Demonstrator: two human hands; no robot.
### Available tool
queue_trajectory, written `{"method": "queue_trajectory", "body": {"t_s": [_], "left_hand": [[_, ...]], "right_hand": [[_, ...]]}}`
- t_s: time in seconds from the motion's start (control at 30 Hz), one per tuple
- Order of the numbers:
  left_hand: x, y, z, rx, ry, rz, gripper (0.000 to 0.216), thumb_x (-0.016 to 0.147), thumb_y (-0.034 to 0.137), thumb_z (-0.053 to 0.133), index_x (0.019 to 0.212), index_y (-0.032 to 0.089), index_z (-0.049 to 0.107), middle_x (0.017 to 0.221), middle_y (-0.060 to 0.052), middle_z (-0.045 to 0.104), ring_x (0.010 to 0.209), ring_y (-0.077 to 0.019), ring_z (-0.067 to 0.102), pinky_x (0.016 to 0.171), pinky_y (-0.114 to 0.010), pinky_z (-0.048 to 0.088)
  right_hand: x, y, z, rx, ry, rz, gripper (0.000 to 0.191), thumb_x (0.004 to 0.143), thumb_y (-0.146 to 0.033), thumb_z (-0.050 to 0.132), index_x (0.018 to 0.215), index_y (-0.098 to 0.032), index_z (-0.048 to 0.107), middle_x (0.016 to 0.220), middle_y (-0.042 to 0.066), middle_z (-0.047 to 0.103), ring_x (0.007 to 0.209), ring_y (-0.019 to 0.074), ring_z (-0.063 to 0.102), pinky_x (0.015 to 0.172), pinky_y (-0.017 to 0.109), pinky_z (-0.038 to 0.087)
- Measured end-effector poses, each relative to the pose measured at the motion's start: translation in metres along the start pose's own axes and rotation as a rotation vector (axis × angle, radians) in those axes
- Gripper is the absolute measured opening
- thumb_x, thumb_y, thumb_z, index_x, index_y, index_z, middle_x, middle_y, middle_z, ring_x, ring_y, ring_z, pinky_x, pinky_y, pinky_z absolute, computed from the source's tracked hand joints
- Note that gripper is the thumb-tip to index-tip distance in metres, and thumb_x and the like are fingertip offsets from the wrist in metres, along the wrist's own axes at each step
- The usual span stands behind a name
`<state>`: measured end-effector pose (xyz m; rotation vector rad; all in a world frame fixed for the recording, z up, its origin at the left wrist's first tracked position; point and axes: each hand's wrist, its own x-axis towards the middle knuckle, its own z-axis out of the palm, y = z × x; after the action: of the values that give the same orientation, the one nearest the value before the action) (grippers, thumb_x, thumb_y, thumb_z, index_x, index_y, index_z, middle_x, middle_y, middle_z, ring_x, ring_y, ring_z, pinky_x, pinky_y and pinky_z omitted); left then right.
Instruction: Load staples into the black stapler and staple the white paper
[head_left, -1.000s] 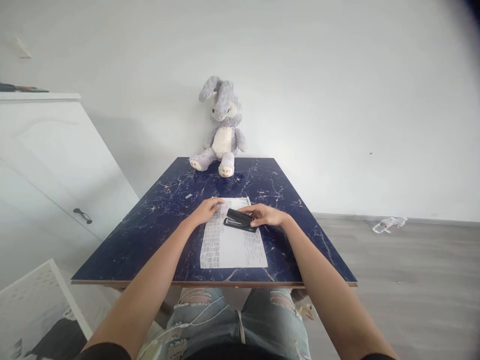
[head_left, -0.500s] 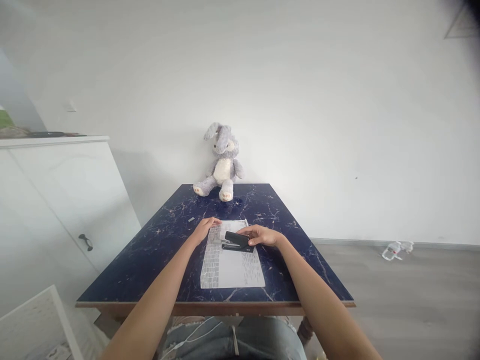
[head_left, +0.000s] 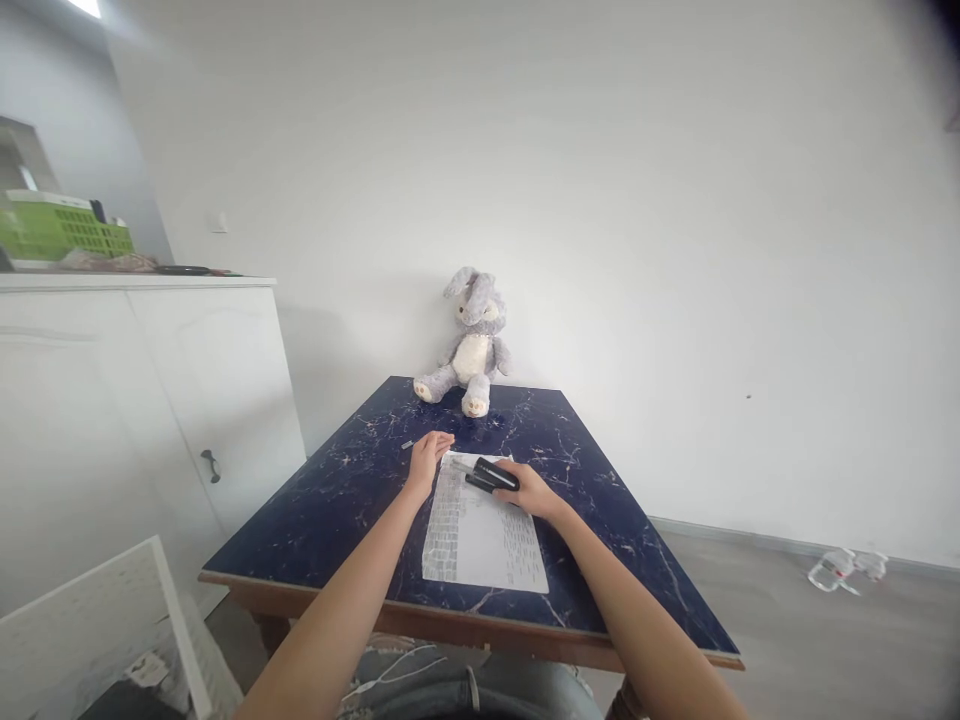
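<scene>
A black stapler [head_left: 498, 473] is in my right hand [head_left: 529, 490], its jaws apart and its front tilted toward the upper left. It is over the upper part of a sheet of paper [head_left: 484, 545] covered in printed or written marks; whether it touches the paper I cannot tell. My left hand [head_left: 428, 460] is at the sheet's top left corner, turned on its side with fingers stretched out and holding nothing. Just left of its fingertips lies a small grey piece [head_left: 407, 444] on the table.
The dark blue marbled table [head_left: 322, 530] bears a grey plush rabbit [head_left: 472, 345] against the wall. At left stand a white cabinet [head_left: 217, 390] with a green basket [head_left: 67, 225] on top and a white-rimmed bin [head_left: 169, 600]. Clear plastic items [head_left: 832, 570] lie on the floor at right.
The view has swung left. My right hand has brought the stapler nearer the sheet's top edge and angled it. My left hand has rolled onto its side at the corner.
</scene>
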<state>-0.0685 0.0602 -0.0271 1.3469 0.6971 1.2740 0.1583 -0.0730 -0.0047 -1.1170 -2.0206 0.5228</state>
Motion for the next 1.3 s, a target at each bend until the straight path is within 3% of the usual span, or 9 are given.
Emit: {"method": "queue_trajectory", "body": {"t_s": [0.1, 0.2, 0.33, 0.67, 0.87, 1.0, 1.07, 1.17, 1.3], "left_hand": [[-0.007, 0.001, 0.005, -0.266, 0.011, -0.21, 0.038, 0.097, 0.052, 0.06, 0.098, 0.015, 0.064, 0.108, -0.017, 0.075, 0.097, -0.0261, 0.076, 0.098, -0.043, 0.057], [-0.011, 0.0, 0.011, -0.365, -0.104, -0.383, 0.035, 0.092, 0.047, 0.072, 0.1, 0.013, 0.064, 0.095, -0.015, 0.076, 0.089, -0.0257, 0.077, 0.091, -0.039, 0.059], [-0.014, -0.003, 0.016, -0.34, -0.179, -0.34, 0.027, 0.086, 0.029, 0.082, 0.102, 0.013, 0.067, 0.097, -0.013, 0.077, 0.093, -0.0217, 0.077, 0.097, -0.035, 0.057], [-0.012, -0.006, 0.013, -0.241, -0.173, -0.345, 0.022, 0.07, 0.017, 0.091, 0.084, 0.01, 0.075, 0.087, -0.012, 0.077, 0.084, -0.0207, 0.076, 0.099, -0.037, 0.056], [-0.007, -0.006, 0.013, -0.237, -0.086, -0.364, 0.016, 0.073, 0.019, 0.086, 0.078, 0.009, 0.074, 0.08, -0.014, 0.075, 0.077, -0.0221, 0.075, 0.085, -0.036, 0.06], [-0.002, 0.001, 0.005, -0.242, 0.061, -0.256, 0.018, 0.076, 0.026, 0.082, 0.082, 0.014, 0.07, 0.076, -0.005, 0.072, 0.071, -0.0157, 0.07, 0.073, -0.029, 0.059], [-0.002, 0.008, 0.002, -0.239, 0.085, -0.193, 0.025, 0.075, 0.033, 0.084, 0.085, 0.016, 0.069, 0.08, -0.002, 0.072, 0.066, -0.0122, 0.066, 0.064, -0.024, 0.055], [-0.006, 0.019, 0.005, -0.197, -0.011, -0.087, 0.034, 0.073, 0.042, 0.085, 0.087, 0.017, 0.067, 0.083, -0.002, 0.071, 0.056, -0.0101, 0.06, 0.051, -0.023, 0.049], [-0.015, 0.027, 0.013, -0.015, -0.19, 0.031, 0.034, 0.077, 0.046, 0.082, 0.085, 0.017, 0.065, 0.081, -0.003, 0.073, 0.038, -0.0059, 0.046, 0.038, -0.022, 0.036]], "right_hand": [[0.002, 0.003, 0.008, -0.189, 0.162, -0.055, 0.046, 0.083, -0.009, 0.058, 0.127, -0.02, 0.063, 0.126, 0.009, 0.065, 0.112, 0.0256, 0.064, 0.1, 0.039, 0.05], [0.003, 0.003, 0.017, -0.549, 0.142, -0.084, 0.058, 0.083, 0.0, 0.049, 0.136, -0.021, 0.058, 0.138, 0.012, 0.059, 0.12, 0.0287, 0.059, 0.101, 0.043, 0.05], [0.005, -0.001, 0.027, -0.915, 0.065, -0.098, 0.06, 0.089, 0.002, 0.041, 0.143, -0.018, 0.055, 0.139, 0.018, 0.058, 0.118, 0.0347, 0.056, 0.093, 0.049, 0.051], [0.007, -0.008, 0.037, -1.031, 0.03, -0.132, 0.054, 0.099, -0.005, 0.037, 0.15, -0.017, 0.049, 0.138, 0.02, 0.056, 0.12, 0.036, 0.053, 0.096, 0.048, 0.044], [0.004, -0.001, 0.027, -0.846, 0.15, 0.02, 0.051, 0.092, -0.006, 0.048, 0.14, -0.02, 0.058, 0.134, 0.018, 0.056, 0.117, 0.0342, 0.056, 0.095, 0.045, 0.046], [0.001, 0.012, 0.014, -0.373, 0.273, 0.136, 0.013, 0.087, -0.031, 0.067, 0.092, -0.019, 0.067, 0.092, 0.006, 0.061, 0.079, 0.0226, 0.06, 0.072, 0.034, 0.048], [-0.001, 0.016, 0.01, -0.207, 0.246, 0.167, 0.026, 0.085, -0.042, 0.07, 0.077, -0.02, 0.059, 0.075, 0.0, 0.054, 0.066, 0.0177, 0.052, 0.062, 0.03, 0.041], [-0.002, 0.014, 0.011, -0.093, 0.128, 0.163, 0.032, 0.085, -0.046, 0.072, 0.074, -0.019, 0.057, 0.069, -0.003, 0.051, 0.063, 0.0146, 0.048, 0.06, 0.027, 0.035], [-0.001, 0.006, 0.017, -0.102, -0.026, 0.06, 0.035, 0.082, -0.047, 0.077, 0.073, -0.018, 0.06, 0.073, -0.001, 0.058, 0.07, 0.0163, 0.053, 0.067, 0.028, 0.039]]}}
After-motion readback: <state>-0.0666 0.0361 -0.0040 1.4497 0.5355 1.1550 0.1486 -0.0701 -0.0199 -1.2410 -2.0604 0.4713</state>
